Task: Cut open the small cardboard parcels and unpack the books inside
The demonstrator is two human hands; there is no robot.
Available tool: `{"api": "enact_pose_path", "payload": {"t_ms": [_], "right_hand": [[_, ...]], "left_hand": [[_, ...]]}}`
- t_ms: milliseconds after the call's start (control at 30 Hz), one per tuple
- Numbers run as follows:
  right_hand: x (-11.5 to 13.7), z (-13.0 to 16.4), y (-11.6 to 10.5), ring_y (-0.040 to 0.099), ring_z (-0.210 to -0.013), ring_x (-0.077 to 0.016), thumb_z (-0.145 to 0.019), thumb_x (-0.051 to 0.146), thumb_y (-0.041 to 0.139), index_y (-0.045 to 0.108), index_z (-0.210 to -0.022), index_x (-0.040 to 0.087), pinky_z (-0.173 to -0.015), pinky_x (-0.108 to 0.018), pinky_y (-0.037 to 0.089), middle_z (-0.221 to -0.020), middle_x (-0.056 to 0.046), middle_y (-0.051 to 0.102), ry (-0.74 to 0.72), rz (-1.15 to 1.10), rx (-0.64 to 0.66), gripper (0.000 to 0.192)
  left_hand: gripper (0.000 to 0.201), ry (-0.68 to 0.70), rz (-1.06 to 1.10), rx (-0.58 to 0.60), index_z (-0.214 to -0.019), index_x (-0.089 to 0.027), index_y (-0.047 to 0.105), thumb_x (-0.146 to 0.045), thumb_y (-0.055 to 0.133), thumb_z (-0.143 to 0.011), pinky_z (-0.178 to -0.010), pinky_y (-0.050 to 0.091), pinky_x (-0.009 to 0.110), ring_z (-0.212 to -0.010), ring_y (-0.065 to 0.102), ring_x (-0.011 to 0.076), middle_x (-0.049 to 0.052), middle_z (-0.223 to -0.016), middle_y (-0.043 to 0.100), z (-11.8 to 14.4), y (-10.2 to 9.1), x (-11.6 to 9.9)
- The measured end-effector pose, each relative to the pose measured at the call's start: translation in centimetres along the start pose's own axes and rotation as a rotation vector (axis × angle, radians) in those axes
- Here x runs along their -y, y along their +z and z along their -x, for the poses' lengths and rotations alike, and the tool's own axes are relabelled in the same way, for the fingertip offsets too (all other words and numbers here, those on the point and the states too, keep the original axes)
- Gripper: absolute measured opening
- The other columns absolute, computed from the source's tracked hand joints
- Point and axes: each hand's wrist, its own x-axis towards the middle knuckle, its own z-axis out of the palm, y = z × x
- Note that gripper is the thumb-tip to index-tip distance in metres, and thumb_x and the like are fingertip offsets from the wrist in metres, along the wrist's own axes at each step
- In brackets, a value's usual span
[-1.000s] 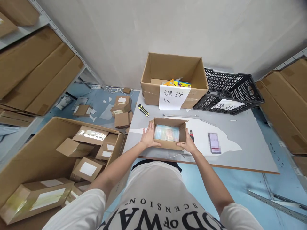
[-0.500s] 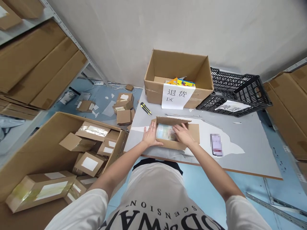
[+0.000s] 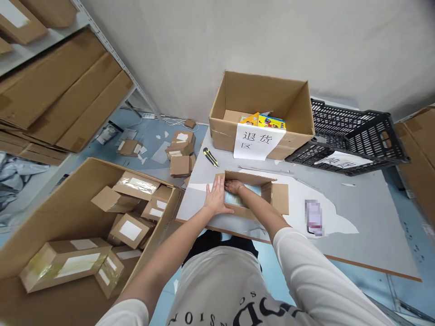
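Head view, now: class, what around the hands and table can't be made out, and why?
- Pale-blue package in the open carton, head view: partly covered by the right hand and right forearm.
- Right hand's fingertips, head view: unclear inside the carton, so its grip is uncertain.
- Phone, head view: screen pixelated.
- T-shirt, head view: cut off by the bottom edge.

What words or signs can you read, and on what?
"退货区": white paper sheet on the big brown cardboard box.
Too slanted to read: white paper strip on the black plastic crate.
Creased black lettering, no whole word: white T-shirt.
Too small or blurred: yellow packet, white parcel labels, pale-blue item in the small brown box.
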Motion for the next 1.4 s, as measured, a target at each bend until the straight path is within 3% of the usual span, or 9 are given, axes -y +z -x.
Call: {"api": "enact_pose_path", "payload": {"t_ms": [267,500,700,900,1033,1100,1167,1300,1400], "right_hand": [[-0.1,0.0,1.0,0.048,-0.117,-0.0223,-0.077,0.011,0.053,0.058,-0.116,0.017,-0.099,-0.035,0.037,-0.122,-0.012,0.058,0.003,0.018,-0.006,0.040],[0.9,2.4,-0.8,0.052,-0.110,-0.0255,-0.082,0.011,0.044,0.065,-0.108,0.012,-0.095,-0.039,0.035,-0.115,-0.015,0.063,0.094,0.071,-0.055,0.033],[1.8,7.6,-2.2,0.058,-0.094,-0.0255,-0.087,0.012,0.037,0.067,-0.102,0.010,-0.101,-0.043,0.020,-0.093,-0.017,0.069,0.231,0.112,-0.106,0.034],[1.0,14.4,-4.3,0.058,-0.091,-0.0236,-0.088,0.010,0.037,0.061,-0.103,0.016,-0.091,-0.041,0.030,-0.096,-0.013,0.067,0.306,0.093,-0.183,0.029],[0.8,18.8,-6.7,0.060,-0.090,-0.0215,-0.087,0.011,0.042,0.057,-0.105,0.019,-0.077,-0.031,0.038,-0.098,-0.011,0.065,0.351,0.073,-0.198,0.025],[0.8,21.0,-7.6,0.060,-0.087,-0.0211,-0.087,0.016,0.043,0.056,-0.106,0.020,-0.070,-0.028,0.038,-0.097,-0.010,0.065,0.439,-0.009,-0.294,0.023],[0.8,23.1,-7.8,0.060,-0.085,-0.0207,-0.089,0.022,0.042,0.057,-0.105,0.022,-0.067,-0.027,0.038,-0.096,-0.008,0.066,0.546,-0.154,-0.478,0.023],[1.6,26.0,-6.0,0.059,-0.071,-0.0180,-0.087,0.034,0.045,0.061,-0.095,0.019,-0.064,-0.027,0.041,-0.082,-0.004,0.066,0.726,-0.636,-0.990,0.023],[4.0,25.7,-3.7,0.058,-0.068,-0.0162,-0.081,0.043,0.055,0.060,-0.088,0.017,-0.062,-0.027,0.045,-0.080,-0.003,0.065,0.758,-1.180,-1.399,0.027]], "left_hand": [[0.125,-0.054,-0.046,-0.014,-0.145,-0.006,0.006,-0.071,0.060,-0.053,-0.103,0.005,0.067,-0.138,-0.014,0.0368,0.021,-0.152,-0.001,-0.2,0.0,-0.6],[0.123,-0.101,-0.017,-0.028,-0.146,-0.008,0.004,-0.070,0.060,-0.055,-0.103,0.003,0.067,-0.139,-0.006,0.0371,0.020,-0.152,0.000,0.1,0.3,-1.3],[0.129,-0.104,0.018,-0.040,-0.146,-0.007,0.004,-0.071,0.062,-0.050,-0.103,0.006,0.066,-0.139,-0.005,0.0370,0.021,-0.152,0.001,0.3,1.0,-1.2],[0.131,-0.114,0.039,-0.037,-0.146,-0.008,0.001,-0.071,0.063,-0.049,-0.102,0.002,0.067,-0.139,-0.005,0.0385,0.021,-0.151,-0.002,0.4,1.0,-1.2],[0.132,-0.144,0.049,-0.040,-0.145,-0.005,-0.002,-0.070,0.062,-0.050,-0.101,0.001,0.068,-0.138,-0.005,0.0394,0.022,-0.151,-0.002,0.4,0.8,-1.7],[0.130,-0.157,0.056,-0.045,-0.145,-0.005,-0.002,-0.070,0.061,-0.051,-0.101,0.001,0.068,-0.138,-0.004,0.0395,0.022,-0.151,-0.001,0.3,0.9,-1.9],[0.130,-0.161,0.064,-0.053,-0.145,-0.005,-0.002,-0.070,0.061,-0.052,-0.101,0.000,0.068,-0.138,-0.003,0.0394,0.023,-0.151,0.000,0.2,0.8,-1.9],[0.131,-0.146,0.077,-0.067,-0.145,-0.005,-0.002,-0.068,0.063,-0.051,-0.101,0.002,0.068,-0.139,-0.002,0.0395,0.023,-0.151,0.002,-0.3,0.4,-1.3],[0.130,-0.134,0.078,-0.077,-0.145,-0.006,0.000,-0.067,0.064,-0.050,-0.102,0.002,0.066,-0.139,-0.001,0.0396,0.024,-0.150,0.003,-0.7,-0.3,-0.7]]}}
